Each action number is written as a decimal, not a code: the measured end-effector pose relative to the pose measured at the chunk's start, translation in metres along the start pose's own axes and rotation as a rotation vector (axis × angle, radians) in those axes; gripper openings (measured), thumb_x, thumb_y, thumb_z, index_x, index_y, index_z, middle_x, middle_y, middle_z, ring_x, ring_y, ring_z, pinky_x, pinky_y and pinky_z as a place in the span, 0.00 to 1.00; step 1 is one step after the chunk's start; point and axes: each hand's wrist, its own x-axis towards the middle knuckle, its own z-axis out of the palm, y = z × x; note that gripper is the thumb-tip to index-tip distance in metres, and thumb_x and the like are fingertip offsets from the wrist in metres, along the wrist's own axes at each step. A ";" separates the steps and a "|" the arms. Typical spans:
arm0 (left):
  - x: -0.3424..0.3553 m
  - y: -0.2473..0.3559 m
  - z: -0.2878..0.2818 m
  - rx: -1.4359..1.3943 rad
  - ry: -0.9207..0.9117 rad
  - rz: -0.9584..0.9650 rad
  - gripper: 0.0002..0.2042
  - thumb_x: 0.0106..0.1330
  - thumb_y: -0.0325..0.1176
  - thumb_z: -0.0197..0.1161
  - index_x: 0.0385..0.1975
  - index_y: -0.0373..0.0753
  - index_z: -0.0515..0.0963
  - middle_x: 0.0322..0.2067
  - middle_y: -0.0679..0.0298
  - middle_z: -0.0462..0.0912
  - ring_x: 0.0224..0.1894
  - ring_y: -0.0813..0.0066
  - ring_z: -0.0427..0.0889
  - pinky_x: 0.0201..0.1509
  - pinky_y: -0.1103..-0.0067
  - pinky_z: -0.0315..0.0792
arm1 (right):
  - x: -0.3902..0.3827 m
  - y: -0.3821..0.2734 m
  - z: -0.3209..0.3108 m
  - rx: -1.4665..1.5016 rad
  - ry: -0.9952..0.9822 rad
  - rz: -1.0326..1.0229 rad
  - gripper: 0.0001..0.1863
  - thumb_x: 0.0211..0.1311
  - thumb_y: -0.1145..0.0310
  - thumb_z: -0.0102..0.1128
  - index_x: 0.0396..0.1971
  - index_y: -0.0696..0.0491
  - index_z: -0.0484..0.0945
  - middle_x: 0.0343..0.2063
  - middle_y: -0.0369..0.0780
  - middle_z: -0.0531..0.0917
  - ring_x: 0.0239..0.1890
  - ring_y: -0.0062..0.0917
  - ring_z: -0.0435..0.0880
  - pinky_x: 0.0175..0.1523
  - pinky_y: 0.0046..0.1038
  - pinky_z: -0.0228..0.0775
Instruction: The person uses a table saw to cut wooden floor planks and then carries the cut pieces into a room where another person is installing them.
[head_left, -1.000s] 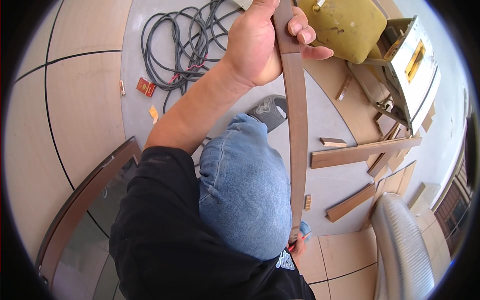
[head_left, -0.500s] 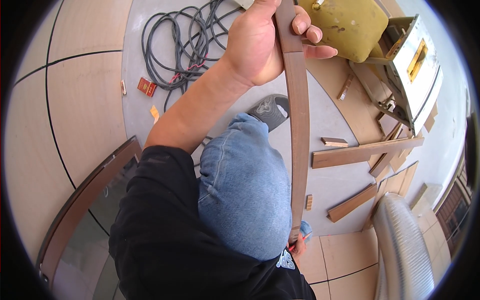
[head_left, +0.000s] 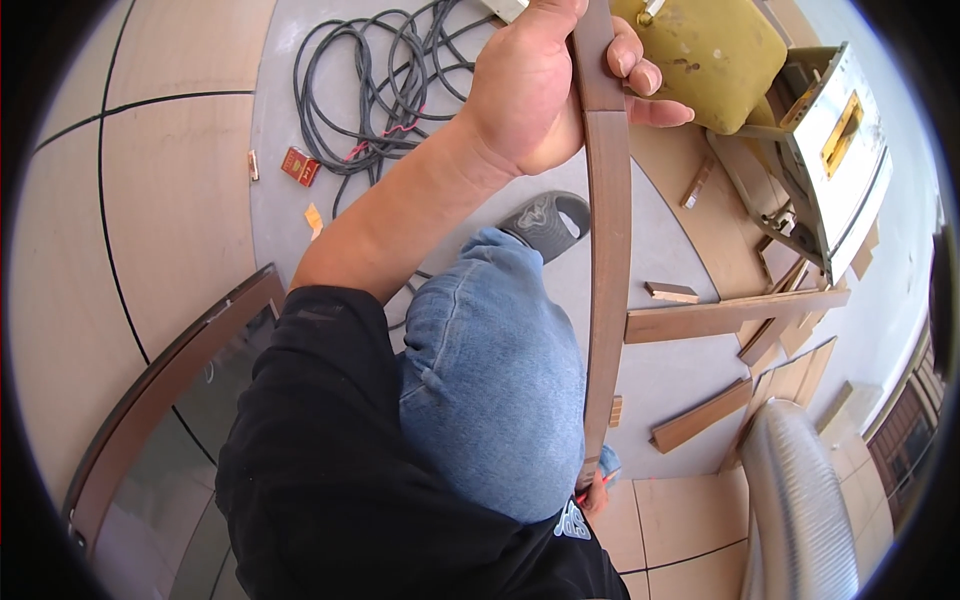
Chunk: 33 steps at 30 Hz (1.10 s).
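Note:
A long brown wooden strip (head_left: pixel 608 230) runs from the top of the picture down along my bent, jeans-clad leg (head_left: pixel 490 390). Around its far part my left hand (head_left: pixel 535 90) is closed, palm showing, with some fingers curled past the right edge. The strip's far end lies outside the picture. At the near end a small part of my right hand (head_left: pixel 597 497) shows against the wood. A thin red object (head_left: pixel 582 496) sticks out by its fingers, and most of that hand is hidden behind my shirt and the strip.
Black cable (head_left: pixel 350 90) lies coiled at far left beside a red packet (head_left: pixel 299 166). A table saw (head_left: pixel 840 150) with a yellowish bag (head_left: pixel 700 60) stands far right. Brown boards (head_left: pixel 740 314) and a silver flexible duct (head_left: pixel 800 500) lie right. A brown-framed glass panel (head_left: pixel 180 380) is left.
The strip's far part and my left hand have shifted slightly right in the picture, while much of the background has shifted too. My left hand keeps its hold.

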 end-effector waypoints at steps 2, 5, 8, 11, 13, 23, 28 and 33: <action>-0.001 -0.001 0.000 0.038 0.006 0.010 0.28 0.82 0.59 0.38 0.29 0.42 0.73 0.26 0.68 0.73 0.37 0.69 0.82 0.56 0.55 0.84 | -0.008 0.006 0.000 0.028 -0.028 0.085 0.27 0.57 0.64 0.74 0.56 0.57 0.78 0.33 0.48 0.86 0.29 0.43 0.87 0.35 0.38 0.79; -0.010 0.004 -0.005 0.079 0.034 0.025 0.26 0.82 0.58 0.38 0.33 0.43 0.74 0.26 0.68 0.73 0.37 0.70 0.82 0.56 0.55 0.84 | 0.003 -0.006 -0.001 0.039 -0.044 0.080 0.27 0.58 0.64 0.73 0.56 0.56 0.78 0.33 0.48 0.86 0.29 0.44 0.87 0.36 0.38 0.79; -0.021 0.014 -0.010 0.058 0.083 0.043 0.23 0.83 0.56 0.38 0.43 0.44 0.74 0.27 0.68 0.73 0.37 0.70 0.82 0.55 0.55 0.84 | 0.013 -0.019 -0.001 0.017 -0.101 0.079 0.26 0.58 0.65 0.73 0.56 0.56 0.78 0.33 0.48 0.86 0.30 0.44 0.86 0.36 0.37 0.79; -0.015 0.017 0.002 -0.006 0.053 0.049 0.19 0.83 0.54 0.41 0.57 0.48 0.68 0.28 0.68 0.74 0.36 0.69 0.81 0.55 0.56 0.84 | 0.018 -0.024 -0.004 -0.008 -0.076 0.067 0.26 0.59 0.65 0.73 0.56 0.56 0.78 0.34 0.47 0.87 0.29 0.44 0.87 0.36 0.37 0.79; 0.004 0.017 -0.006 0.102 0.061 0.145 0.18 0.83 0.53 0.43 0.58 0.48 0.67 0.28 0.68 0.73 0.36 0.69 0.81 0.55 0.58 0.83 | 0.027 -0.030 -0.009 -0.011 -0.002 0.049 0.26 0.59 0.65 0.73 0.56 0.55 0.78 0.34 0.47 0.87 0.29 0.44 0.87 0.36 0.38 0.79; -0.079 0.105 -0.248 0.839 0.887 0.130 0.18 0.81 0.45 0.51 0.56 0.36 0.74 0.27 0.71 0.71 0.24 0.80 0.72 0.26 0.81 0.68 | 0.169 -0.110 -0.043 0.161 0.110 0.168 0.29 0.55 0.72 0.77 0.57 0.58 0.75 0.39 0.47 0.85 0.36 0.38 0.86 0.44 0.31 0.78; -0.110 0.087 -0.262 2.113 0.928 -0.436 0.28 0.76 0.41 0.58 0.68 0.29 0.64 0.53 0.47 0.76 0.56 0.50 0.78 0.62 0.62 0.72 | 0.251 -0.150 -0.066 0.357 0.052 0.306 0.28 0.63 0.71 0.72 0.61 0.56 0.73 0.38 0.44 0.83 0.34 0.30 0.83 0.42 0.30 0.76; -0.015 0.036 -0.149 2.258 0.449 -0.131 0.29 0.74 0.38 0.61 0.71 0.31 0.64 0.52 0.53 0.78 0.48 0.61 0.80 0.55 0.69 0.76 | 0.319 -0.163 -0.050 0.594 0.162 0.288 0.28 0.68 0.70 0.68 0.65 0.55 0.69 0.36 0.40 0.82 0.33 0.24 0.80 0.40 0.27 0.75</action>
